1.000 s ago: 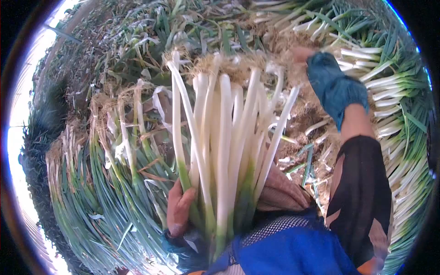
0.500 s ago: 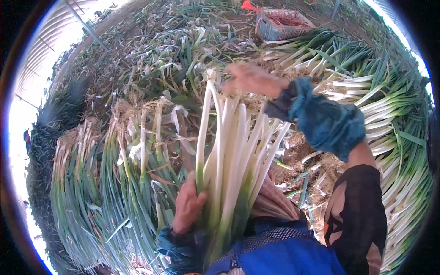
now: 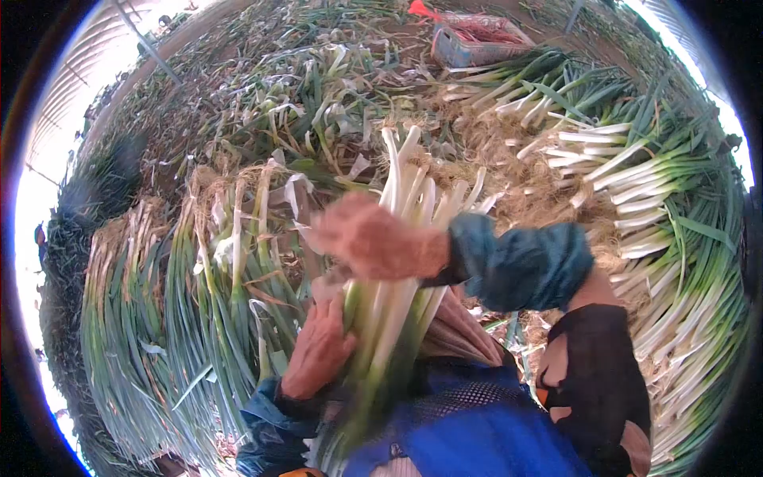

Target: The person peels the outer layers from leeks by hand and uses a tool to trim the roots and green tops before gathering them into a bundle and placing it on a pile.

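A bunch of long green onions (image 3: 397,306) stands roots-up against my lap, white stalks at the top and green leaves below. My left hand (image 3: 319,350) is closed around the left side of this bunch at the pale green part. Across the front of the white stalks passes my right hand (image 3: 381,238), just above the left one. Its fingers are smeared by motion, so what they hold, if anything, does not show. The right forearm wears a teal sleeve cover (image 3: 517,262) and hides part of the stalks.
Unpeeled onions with brown roots (image 3: 214,262) lie in piles on my left. Cleaned onions with white stalks (image 3: 636,199) lie in a long curved row on the right. A plastic crate (image 3: 481,44) stands at the back. Leaf scraps (image 3: 318,79) litter the ground ahead.
My right hand has moved down and left, from the root ends to the front of the stalks. My left hand stays on the bunch, its fingers now lying more upward.
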A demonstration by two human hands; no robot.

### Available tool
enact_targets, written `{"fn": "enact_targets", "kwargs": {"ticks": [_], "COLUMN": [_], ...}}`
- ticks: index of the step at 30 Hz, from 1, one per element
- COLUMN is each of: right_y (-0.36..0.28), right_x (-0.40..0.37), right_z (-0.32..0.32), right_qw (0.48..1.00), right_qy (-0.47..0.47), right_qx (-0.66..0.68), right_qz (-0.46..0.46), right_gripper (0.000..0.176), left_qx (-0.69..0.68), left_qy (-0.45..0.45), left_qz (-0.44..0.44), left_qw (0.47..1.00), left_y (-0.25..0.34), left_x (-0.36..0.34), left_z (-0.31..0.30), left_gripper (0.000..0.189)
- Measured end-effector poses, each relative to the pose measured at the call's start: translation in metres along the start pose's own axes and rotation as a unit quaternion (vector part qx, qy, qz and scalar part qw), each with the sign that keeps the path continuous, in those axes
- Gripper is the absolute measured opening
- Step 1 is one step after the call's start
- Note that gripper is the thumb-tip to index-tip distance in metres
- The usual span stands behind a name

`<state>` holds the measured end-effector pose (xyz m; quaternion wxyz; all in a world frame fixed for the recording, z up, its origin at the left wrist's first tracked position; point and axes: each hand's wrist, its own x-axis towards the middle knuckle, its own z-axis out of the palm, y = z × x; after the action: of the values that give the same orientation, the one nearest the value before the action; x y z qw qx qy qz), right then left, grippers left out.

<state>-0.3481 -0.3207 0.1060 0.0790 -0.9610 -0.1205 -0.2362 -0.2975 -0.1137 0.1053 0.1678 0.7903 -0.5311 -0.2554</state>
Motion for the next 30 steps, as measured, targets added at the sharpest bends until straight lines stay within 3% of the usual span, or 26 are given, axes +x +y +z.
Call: {"fn": "enact_targets", "kwargs": {"ticks": [2,5,6,7,9,10,12,13,15,18,21,22,25,26,29,30], "right_y": [0.001,0.003,0.009,0.009,0.01,0.016,0.023,0.02,0.015,0.016,0.015,0.014,0.028,0.034,0.025,0.029], "right_x": [-0.035,-0.046,-0.052,-0.052,-0.052,-0.051,-0.047,-0.045,-0.051,-0.064,-0.074,-0.077,-0.079,-0.078,-0.071,-0.074], "right_z": [0.049,0.04,0.053,0.048,0.04,0.044,0.039,0.037,0.037,0.03,0.021,0.018,0.026,0.033,0.009,0.011], "right_qw": [0.996,0.987,0.996,0.996,0.994,0.994,0.978,0.962,0.969,0.974,0.975,0.976,0.965,0.956,0.935,0.938], "right_qy": [-0.065,-0.154,-0.054,-0.061,-0.076,-0.054,-0.186,-0.254,-0.226,-0.215,-0.214,-0.209,-0.255,-0.282,-0.327,-0.324], "right_qx": [0.029,0.04,0.061,0.064,0.074,0.083,0.093,0.099,0.102,0.07,0.056,0.056,0.055,0.057,0.051,0.042], "right_qz": [-0.053,0.005,-0.028,-0.021,-0.013,-0.056,-0.011,0.008,0.003,-0.011,-0.002,0.01,0.024,0.051,0.124,0.118], "right_gripper": [0.054,0.051,0.046,0.044,0.041,0.035,0.03,0.029,0.027,0.028,0.028,0.028,0.026,0.024,0.028,0.042], "left_qx": [0.012,-0.075,-0.057,-0.065,-0.115,-0.136,-0.181,-0.211,-0.265,-0.168,-0.123,-0.117,-0.128,0.11,0.083,-0.062], "left_qy": [-0.025,-0.08,-0.079,-0.128,-0.181,-0.161,-0.124,-0.107,-0.068,0.037,0.087,0.107,0.025,0.08,0.031,-0.023], "left_qz": [0.017,-0.03,0.0,-0.056,-0.04,-0.02,0.013,-0.024,-0.091,-0.069,-0.019,0.048,0.026,0.039,0.08,0.092], "left_qw": [0.999,0.994,0.995,0.988,0.976,0.977,0.975,0.971,0.957,0.983,0.988,0.986,0.991,0.99,0.993,0.994], "left_y": [0.008,0.008,-0.013,-0.012,-0.02,-0.029,-0.049,-0.046,-0.034,-0.018,-0.016,-0.021,-0.014,-0.003,0.071,0.098], "left_x": [-0.003,0.001,-0.001,-0.002,-0.005,-0.005,-0.009,-0.006,0.009,0.026,0.028,0.034,0.034,0.035,0.02,0.012], "left_z": [-0.003,-0.012,-0.006,-0.015,-0.025,-0.024,-0.007,-0.002,0.007,0.028,0.039,0.043,0.024,0.011,-0.038,-0.039], "left_gripper": [0.066,0.073,0.08,0.083,0.078,0.073,0.063,0.057,0.044,0.032,0.029,0.03,0.031,0.031,0.04,0.041]}}
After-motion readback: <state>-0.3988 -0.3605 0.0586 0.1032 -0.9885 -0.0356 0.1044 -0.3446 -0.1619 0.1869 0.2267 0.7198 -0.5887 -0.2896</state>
